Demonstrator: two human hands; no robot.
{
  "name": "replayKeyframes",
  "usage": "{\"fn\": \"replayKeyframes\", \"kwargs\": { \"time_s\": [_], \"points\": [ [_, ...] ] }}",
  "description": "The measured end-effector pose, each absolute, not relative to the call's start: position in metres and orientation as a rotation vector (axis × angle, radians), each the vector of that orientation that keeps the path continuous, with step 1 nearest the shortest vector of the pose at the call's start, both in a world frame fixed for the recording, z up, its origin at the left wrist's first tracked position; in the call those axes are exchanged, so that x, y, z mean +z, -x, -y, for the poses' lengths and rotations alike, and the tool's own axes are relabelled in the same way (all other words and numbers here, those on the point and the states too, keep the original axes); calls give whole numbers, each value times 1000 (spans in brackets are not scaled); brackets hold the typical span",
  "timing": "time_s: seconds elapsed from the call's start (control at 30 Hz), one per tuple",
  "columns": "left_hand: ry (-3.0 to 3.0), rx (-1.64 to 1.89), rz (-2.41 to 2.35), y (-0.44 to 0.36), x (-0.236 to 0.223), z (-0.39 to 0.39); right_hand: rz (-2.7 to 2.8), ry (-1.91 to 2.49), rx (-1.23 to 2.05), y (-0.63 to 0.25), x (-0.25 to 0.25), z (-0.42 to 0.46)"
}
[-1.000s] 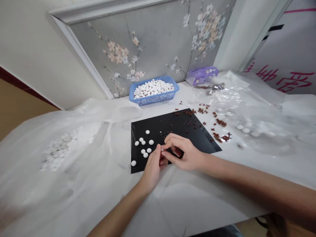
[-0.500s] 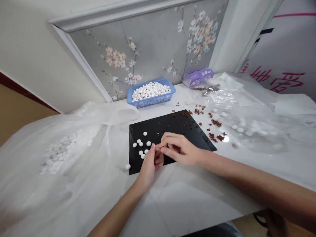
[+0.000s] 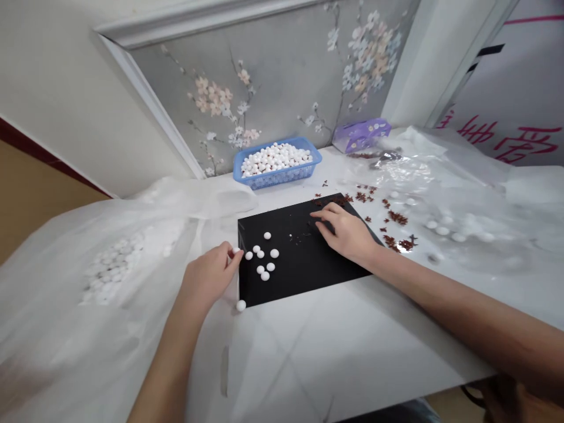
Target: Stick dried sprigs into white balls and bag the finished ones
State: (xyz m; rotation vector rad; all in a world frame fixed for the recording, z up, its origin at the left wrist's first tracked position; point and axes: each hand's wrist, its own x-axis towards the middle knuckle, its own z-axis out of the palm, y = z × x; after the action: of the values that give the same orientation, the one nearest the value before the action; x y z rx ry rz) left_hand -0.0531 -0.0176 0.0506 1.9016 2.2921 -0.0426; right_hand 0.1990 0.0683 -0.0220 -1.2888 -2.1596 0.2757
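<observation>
My left hand (image 3: 211,275) is at the left edge of the black mat (image 3: 304,267), thumb and fingers closed on a small white ball (image 3: 236,251). Beside it on the mat lie several loose white balls (image 3: 274,253), and one more ball (image 3: 241,305) sits at the near left corner. Over the right part of the mat hovers my right hand (image 3: 346,232), its thumb and forefinger parted with nothing visible between them. Tiny dark bits (image 3: 302,237) are scattered just left of its fingertips. Reddish-brown, star-shaped pieces (image 3: 339,200) lie beyond that hand.
A blue basket (image 3: 282,175) full of white balls stands against the wall panel. Right of it is a purple packet (image 3: 363,135). Clear plastic bags (image 3: 489,205) with balls spread on the right; white plastic sheeting (image 3: 53,258) with more balls covers the left. Brown pieces (image 3: 398,217) dot the tabletop.
My hands have come apart from the middle of the mat. The left went left with a ball in its fingers; the right moved right and away, its fingers parting.
</observation>
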Motion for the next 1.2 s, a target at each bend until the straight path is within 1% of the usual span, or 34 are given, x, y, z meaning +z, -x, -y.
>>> {"fn": "replayKeyframes", "kwargs": {
  "time_s": [0.13, 0.3, 0.4, 0.47, 0.57, 0.7, 0.77, 0.87, 0.93, 1.03, 1.1, 1.2],
  "points": [
    [-1869, -140, -2281, 52, 49, 18, 2293, 1348, 198, -199, -24, -75],
    [-1696, -147, -2354, 59, 68, 29, 2318, 1317, 248, -193, -23, -79],
    [-1626, -159, -1999, 60, 76, 45, 2242, 1296, 297, -193, -22, -79],
    [-1593, -120, -1774, 58, 71, 56, 2151, 1290, 321, -193, -21, -79],
    [-1563, -42, -1701, 56, 58, 68, 2001, 1269, 391, -195, -22, -80],
    [-1527, -40, -1617, 55, 51, 68, 1851, 1132, 528, -196, -27, -84],
    [-1499, 50, -1581, 46, 50, 62, 1828, 1065, 540, -196, -29, -84],
    [-1402, 372, -1487, 18, 41, 51, 1869, 977, 589, -194, -27, -78],
    [-1315, 666, -1448, -1, 28, 44, 1815, 959, 774, -190, -24, -70],
    [-1249, 1043, -1482, -14, 9, 39, 1564, 950, 1238, -184, -19, -56],
    [-1234, 1181, -1538, -12, 1, 39, 1415, 903, 1501, -180, -18, -48],
    [-1213, 1284, -1588, -6, -1, 42, 1309, 837, 1727, -176, -18, -38]
  ]
}}
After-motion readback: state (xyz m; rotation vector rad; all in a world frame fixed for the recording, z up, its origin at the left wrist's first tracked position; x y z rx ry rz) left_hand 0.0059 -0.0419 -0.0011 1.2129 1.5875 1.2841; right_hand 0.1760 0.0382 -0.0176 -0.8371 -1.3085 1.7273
